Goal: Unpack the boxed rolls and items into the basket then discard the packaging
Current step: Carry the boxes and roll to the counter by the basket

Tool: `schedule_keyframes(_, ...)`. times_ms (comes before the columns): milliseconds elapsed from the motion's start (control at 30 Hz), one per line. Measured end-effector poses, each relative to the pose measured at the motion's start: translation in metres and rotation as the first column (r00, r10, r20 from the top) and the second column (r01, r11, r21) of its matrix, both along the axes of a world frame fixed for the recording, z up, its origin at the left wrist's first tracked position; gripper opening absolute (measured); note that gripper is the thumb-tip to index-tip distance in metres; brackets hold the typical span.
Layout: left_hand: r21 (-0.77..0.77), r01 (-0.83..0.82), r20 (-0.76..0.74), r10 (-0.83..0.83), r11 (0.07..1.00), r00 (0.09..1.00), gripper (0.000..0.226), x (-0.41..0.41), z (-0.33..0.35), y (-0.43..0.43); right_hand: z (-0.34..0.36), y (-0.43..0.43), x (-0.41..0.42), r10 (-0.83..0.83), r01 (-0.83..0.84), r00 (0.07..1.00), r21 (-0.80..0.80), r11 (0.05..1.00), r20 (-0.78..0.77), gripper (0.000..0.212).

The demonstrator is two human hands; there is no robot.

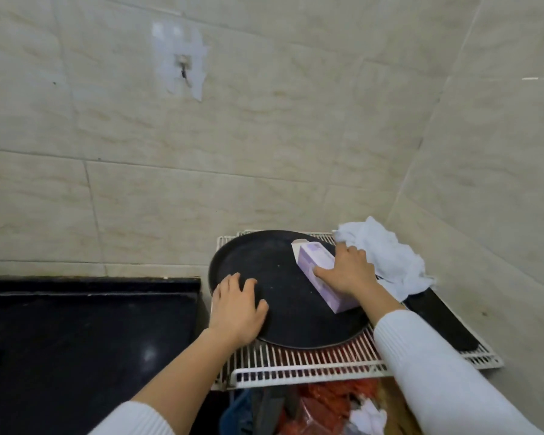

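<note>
While right hand (pixel 347 271) grips purple box (pixel 324 276) | left hand (pixel 237 306) spread flat on black tray (pixel 283 277)

A round black tray (pixel 264 262) sits on a white wire rack (pixel 311 365), a crumpled white cloth (pixel 387 255) beside it

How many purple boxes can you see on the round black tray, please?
1. The purple box lies on the right side of the black tray, under the right hand. None shows elsewhere; the white cloth could hide more.
</note>
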State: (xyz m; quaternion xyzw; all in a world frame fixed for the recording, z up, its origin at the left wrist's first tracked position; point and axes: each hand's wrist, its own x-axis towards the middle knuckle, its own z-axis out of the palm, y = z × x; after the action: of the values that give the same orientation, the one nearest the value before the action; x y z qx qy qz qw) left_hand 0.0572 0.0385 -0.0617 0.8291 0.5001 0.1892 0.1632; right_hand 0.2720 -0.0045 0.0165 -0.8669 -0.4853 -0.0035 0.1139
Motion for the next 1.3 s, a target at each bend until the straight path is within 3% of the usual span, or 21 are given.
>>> schedule_keyframes(133,0.0,-0.009,-0.072,0.009,1.0,0.997,0.053,0.001,-0.004,0.002,-0.011,0.001,0.01,0.006,-0.016,0.99,-0.067,0.998,-0.143,0.081)
schedule_keyframes(333,-0.022,0.004,-0.111,-0.007,1.0,0.994,0.052,0.001,0.0,0.004,-0.011,0.005,0.001,0.063,-0.057,0.98,0.039,0.998,-0.189,0.066)
schedule_keyframes(467,-0.01,0.037,0.062,-0.037,0.999,0.997,0.049,-0.017,0.009,0.006,0.001,0.02,-0.031,0.191,-0.148,0.948,0.178,0.973,-0.256,0.059)
schedule_keyframes(567,0.047,-0.091,0.209,0.079,0.995,0.975,0.048,-0.054,0.014,0.009,0.012,0.038,-0.074,0.303,-0.211,0.896,0.29,0.933,-0.324,0.059)
schedule_keyframes(667,0.059,-0.251,0.261,0.228,0.966,0.938,0.046,-0.104,0.014,0.016,0.016,0.057,-0.132,0.417,-0.299,0.831,0.336,0.893,-0.369,0.056)
schedule_keyframes(833,0.047,-0.456,0.242,0.433,0.889,0.868,0.045,-0.204,-0.002,0.025,-0.006,0.079,-0.25,0.504,-0.407,0.768,0.306,0.861,-0.395,0.053)
schedule_keyframes(1000,0.043,-0.573,0.18,0.558,0.818,0.81,0.043,-0.316,-0.046,0.015,-0.085,0.075,-0.367,0.451,-0.411,0.719,0.199,0.89,-0.529,0.054)
schedule_keyframes(1167,0.025,-0.606,0.149,0.597,0.795,0.788,0.038,-0.432,-0.108,-0.009,-0.173,0.061,-0.455,0.315,-0.362,0.792,0.013,0.932,-0.523,0.051)
schedule_keyframes(1300,-0.043,-0.681,0.074,0.682,0.731,0.728,0.043,-0.513,-0.155,-0.031,-0.217,0.055,-0.498,0.194,-0.258,0.88,-0.092,0.962,-0.434,0.05)
